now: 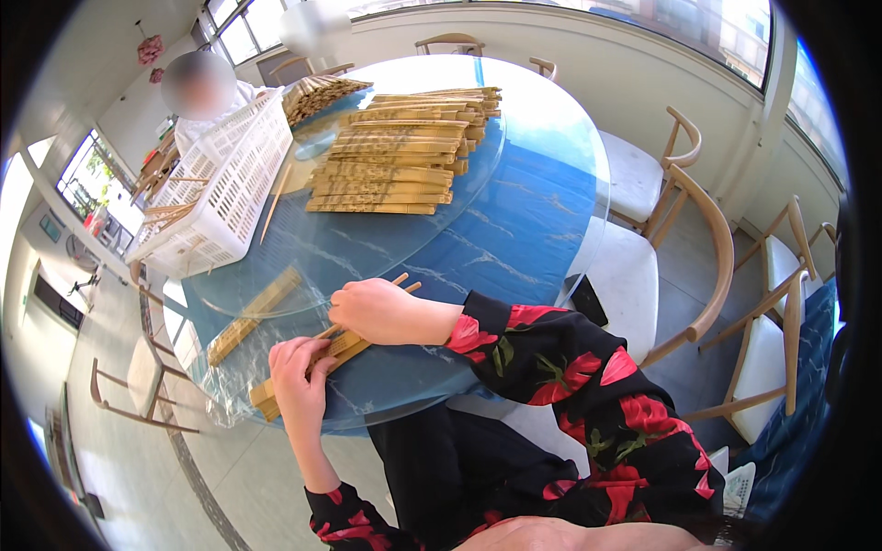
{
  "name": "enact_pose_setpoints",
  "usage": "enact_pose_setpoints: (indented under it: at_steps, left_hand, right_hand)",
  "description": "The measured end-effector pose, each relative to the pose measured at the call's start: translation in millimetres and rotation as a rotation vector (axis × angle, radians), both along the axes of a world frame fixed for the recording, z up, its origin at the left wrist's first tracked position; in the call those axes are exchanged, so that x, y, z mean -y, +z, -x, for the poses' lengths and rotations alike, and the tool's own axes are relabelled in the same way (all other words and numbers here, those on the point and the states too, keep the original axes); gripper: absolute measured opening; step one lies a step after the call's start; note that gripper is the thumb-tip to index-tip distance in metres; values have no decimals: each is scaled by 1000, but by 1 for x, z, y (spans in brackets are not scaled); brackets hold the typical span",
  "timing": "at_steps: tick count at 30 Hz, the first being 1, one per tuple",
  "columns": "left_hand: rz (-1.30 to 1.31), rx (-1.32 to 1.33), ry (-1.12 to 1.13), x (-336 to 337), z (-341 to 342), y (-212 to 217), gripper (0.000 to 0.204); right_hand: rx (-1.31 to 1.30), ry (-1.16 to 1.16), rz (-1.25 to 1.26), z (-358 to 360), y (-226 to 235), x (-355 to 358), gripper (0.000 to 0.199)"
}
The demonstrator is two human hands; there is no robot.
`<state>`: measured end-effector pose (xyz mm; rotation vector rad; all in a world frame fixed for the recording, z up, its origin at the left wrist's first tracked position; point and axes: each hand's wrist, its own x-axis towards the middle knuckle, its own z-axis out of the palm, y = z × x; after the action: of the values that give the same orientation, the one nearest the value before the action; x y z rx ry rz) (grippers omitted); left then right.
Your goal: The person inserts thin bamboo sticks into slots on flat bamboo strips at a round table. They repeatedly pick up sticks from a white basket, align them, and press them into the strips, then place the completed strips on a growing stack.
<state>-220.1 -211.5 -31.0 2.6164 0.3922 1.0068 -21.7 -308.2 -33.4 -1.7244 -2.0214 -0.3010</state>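
Near the front edge of the round table, my left hand is closed around a yellow-brown paper chopstick sleeve. One end of the sleeve sticks out below the fingers, and more of it shows between my two hands. Just to the right, my right hand is closed over a pair of wooden chopsticks. Their tips poke out past the knuckles, pointing away to the right; the fingers themselves are mostly hidden. Whether the chopsticks' other ends lie in the sleeve I cannot tell. More flat sleeves lie on clear plastic film beyond my left hand.
Filled sleeves are piled in a large stack, with another bundle behind it. A white slatted basket holding chopsticks stands at the left, a single chopstick beside it. Another person sits beyond. Chairs surround the table.
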Motion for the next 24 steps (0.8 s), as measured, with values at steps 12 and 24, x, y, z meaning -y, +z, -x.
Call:
enact_pose_setpoints:
  at_steps: [12,24]
  left_hand:
    - [12,-9,6,2,1,2,29]
    - [28,-9,9,2,0,0,27]
  right_hand:
    - [0,-44,15,3,3,2,10]
    - [-2,-43,7,1,-1,1,10]
